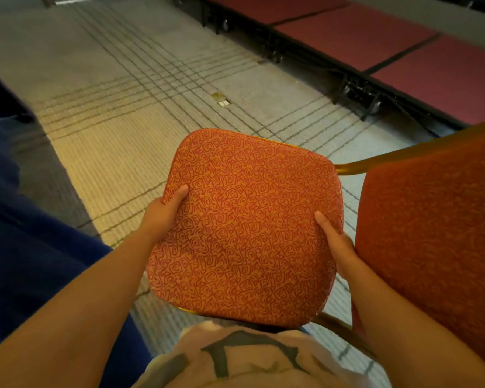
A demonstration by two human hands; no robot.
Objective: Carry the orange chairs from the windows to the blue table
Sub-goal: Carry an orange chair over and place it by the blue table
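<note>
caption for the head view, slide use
Both hands, left and right, grip the orange chair by its seat beside blue cloth.

Striped grey carpet floor (140,79), low red-topped platforms (375,37) standing on it, blue table cloth (25,261) at left

No readable text anywhere; the dark marks on the shirt (244,359) cannot be made out.
</note>
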